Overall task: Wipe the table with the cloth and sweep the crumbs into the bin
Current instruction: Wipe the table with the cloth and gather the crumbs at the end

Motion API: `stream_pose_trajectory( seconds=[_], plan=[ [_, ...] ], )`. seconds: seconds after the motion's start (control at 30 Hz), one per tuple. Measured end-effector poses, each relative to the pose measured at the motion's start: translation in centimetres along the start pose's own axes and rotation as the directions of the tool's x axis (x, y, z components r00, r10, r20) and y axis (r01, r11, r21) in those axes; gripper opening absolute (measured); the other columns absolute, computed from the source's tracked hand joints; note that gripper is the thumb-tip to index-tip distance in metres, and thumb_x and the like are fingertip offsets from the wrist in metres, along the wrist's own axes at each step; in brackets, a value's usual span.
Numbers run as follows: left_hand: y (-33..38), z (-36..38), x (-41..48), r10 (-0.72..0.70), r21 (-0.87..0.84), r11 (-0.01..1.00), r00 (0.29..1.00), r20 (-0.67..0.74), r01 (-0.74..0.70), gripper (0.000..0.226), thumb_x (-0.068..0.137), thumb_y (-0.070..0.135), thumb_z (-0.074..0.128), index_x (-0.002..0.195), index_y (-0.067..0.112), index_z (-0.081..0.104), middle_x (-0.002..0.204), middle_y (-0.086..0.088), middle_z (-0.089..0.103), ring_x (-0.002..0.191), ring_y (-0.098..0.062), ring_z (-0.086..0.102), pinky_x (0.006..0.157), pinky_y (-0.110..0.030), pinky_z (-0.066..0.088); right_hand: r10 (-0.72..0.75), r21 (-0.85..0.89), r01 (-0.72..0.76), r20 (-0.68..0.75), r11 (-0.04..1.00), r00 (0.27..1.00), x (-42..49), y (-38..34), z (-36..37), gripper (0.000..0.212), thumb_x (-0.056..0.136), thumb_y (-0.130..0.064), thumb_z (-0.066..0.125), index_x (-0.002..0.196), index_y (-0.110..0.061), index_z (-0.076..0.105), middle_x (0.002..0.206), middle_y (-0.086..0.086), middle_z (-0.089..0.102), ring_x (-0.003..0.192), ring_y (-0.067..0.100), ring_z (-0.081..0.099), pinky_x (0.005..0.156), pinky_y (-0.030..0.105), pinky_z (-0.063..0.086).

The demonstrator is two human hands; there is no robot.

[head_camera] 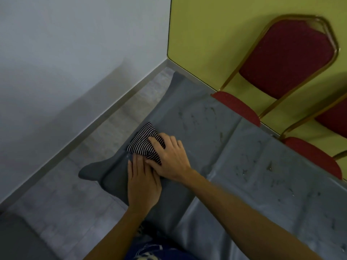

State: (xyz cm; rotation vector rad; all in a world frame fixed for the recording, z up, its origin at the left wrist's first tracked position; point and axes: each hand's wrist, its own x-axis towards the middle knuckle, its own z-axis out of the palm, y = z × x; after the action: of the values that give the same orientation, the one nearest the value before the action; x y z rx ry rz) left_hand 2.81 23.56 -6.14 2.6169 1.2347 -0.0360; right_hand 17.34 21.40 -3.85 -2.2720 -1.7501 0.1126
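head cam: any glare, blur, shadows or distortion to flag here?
Head view: soft overall, wide-angle stretch toward edges; mild sheen on the table lower right; diffuse shadow on the white wall; cloth, left hand and right hand evenly lit, no smear.

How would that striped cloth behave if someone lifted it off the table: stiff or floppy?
Probably floppy: the striped cloth lies bunched in soft folds under the right hand. It is likely light too, since it looks like thin fabric. It may also slide easily when pushed, because the grey table cover beneath it looks smooth and slightly shiny.
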Motion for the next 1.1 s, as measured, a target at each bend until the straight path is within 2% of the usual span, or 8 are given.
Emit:
stream_pose_trajectory(
  seconds=[0.13, 0.27, 0.5, 0.57, 0.67, 0.83, 0.97, 1.1],
  plan=[
    [0.3, -0.2, 0.2, -0.023, -0.015, 1.0, 0.999, -0.041, 0.022, 0.064, 0.101, 0.035, 0.027, 0.152, -0.003, 0.019, 0.16, -0.02, 0.019, 0.151, -0.03, 0.013, 0.123, -0.046, 0.012, 0.001, 0.001, -0.001, -0.058, 1.0, 0.998, 1.3, 2.2, -0.8, 0.059, 0.09, -0.046, 0.058, 0.14, -0.017, 0.05, 0.137, 0.016, 0.049, 0.111, 0.035, 0.05, 0.085, 0.045, 0.045],
    [0.4, -0.3, 0.3, -0.046, -0.059, 0.997, 0.998, -0.047, 0.043, 0.067, 0.101, 0.036, 0.029, 0.154, -0.001, 0.01, 0.164, -0.014, 0.009, 0.152, -0.026, 0.005, 0.123, -0.044, 0.011, 0.206, -0.017, -0.209, -0.12, 0.978, 0.971, 3.4, 8.0, -2.2, 0.058, 0.086, -0.043, 0.063, 0.137, -0.016, 0.053, 0.131, 0.015, 0.052, 0.107, 0.037, 0.052, 0.082, 0.047, 0.049],
    [1.1, -1.0, 1.3, -0.043, -0.206, 0.978, 0.998, -0.051, 0.032, 0.062, 0.1, 0.021, 0.037, 0.153, -0.002, 0.015, 0.164, -0.011, 0.009, 0.152, -0.024, 0.004, 0.124, -0.042, 0.001, 0.713, 0.132, -0.703, -0.056, 0.699, 0.698, 8.4, 16.8, -6.9, 0.061, 0.091, -0.035, 0.062, 0.145, -0.013, 0.041, 0.137, 0.02, 0.047, 0.123, 0.044, 0.045, 0.1, 0.054, 0.042],
    [2.7, -1.6, 2.8, -0.019, -0.279, 0.96, 0.997, -0.075, -0.003, 0.061, 0.099, 0.012, 0.038, 0.153, -0.002, 0.014, 0.164, -0.009, 0.01, 0.152, -0.022, 0.005, 0.124, -0.041, 0.002, 0.722, 0.228, -0.69, -0.107, 0.687, 0.683, 9.1, 14.5, -7.2, 0.061, 0.09, -0.032, 0.063, 0.144, -0.012, 0.042, 0.134, 0.021, 0.051, 0.12, 0.045, 0.049, 0.097, 0.051, 0.044],
    [5.0, -1.7, 6.4, 0.052, -0.296, 0.952, 0.994, -0.096, -0.078, 0.056, 0.101, 0.018, 0.027, 0.152, -0.002, 0.019, 0.163, -0.013, 0.016, 0.152, -0.025, 0.011, 0.124, -0.044, 0.009, 0.565, 0.289, -0.513, -0.137, 0.808, 0.814, 8.0, 8.4, -5.6, 0.063, 0.085, -0.032, 0.066, 0.143, -0.022, 0.043, 0.126, 0.019, 0.057, 0.11, 0.043, 0.055, 0.089, 0.051, 0.051],
    [4.4, 0.5, 8.8, 0.132, -0.156, 0.978, 0.988, -0.074, -0.142, 0.057, 0.101, 0.023, 0.031, 0.152, -0.003, 0.022, 0.161, -0.018, 0.017, 0.151, -0.029, 0.011, 0.121, -0.051, 0.016, 0.335, 0.114, -0.325, -0.08, 0.939, 0.939, 6.3, 4.9, -2.9, 0.056, 0.087, -0.025, 0.062, 0.141, -0.029, 0.049, 0.134, 0.013, 0.052, 0.114, 0.037, 0.051, 0.089, 0.054, 0.046],
    [4.6, 0.6, 8.7, 0.129, -0.11, 0.984, 0.986, -0.103, -0.141, 0.058, 0.103, 0.025, 0.027, 0.153, -0.003, 0.015, 0.163, -0.015, 0.013, 0.152, -0.026, 0.008, 0.123, -0.045, 0.012, 0.38, 0.021, -0.38, -0.12, 0.925, 0.917, 6.9, 11.2, -3.4, 0.059, 0.084, -0.019, 0.065, 0.14, -0.03, 0.05, 0.137, 0.013, 0.049, 0.116, 0.037, 0.049, 0.09, 0.053, 0.045],
    [4.8, 0.4, 8.9, 0.102, -0.09, 0.99, 0.994, -0.042, -0.106, 0.06, 0.103, 0.029, 0.017, 0.154, -0.001, 0.007, 0.165, -0.01, 0.002, 0.153, -0.02, -0.003, 0.124, -0.041, 0.007, 0.655, 0.022, -0.661, -0.159, 0.75, 0.739, 7.2, 19.1, -5.8, 0.059, 0.09, -0.022, 0.061, 0.145, -0.031, 0.043, 0.139, 0.015, 0.046, 0.122, 0.038, 0.045, 0.099, 0.054, 0.042]
  ],
)
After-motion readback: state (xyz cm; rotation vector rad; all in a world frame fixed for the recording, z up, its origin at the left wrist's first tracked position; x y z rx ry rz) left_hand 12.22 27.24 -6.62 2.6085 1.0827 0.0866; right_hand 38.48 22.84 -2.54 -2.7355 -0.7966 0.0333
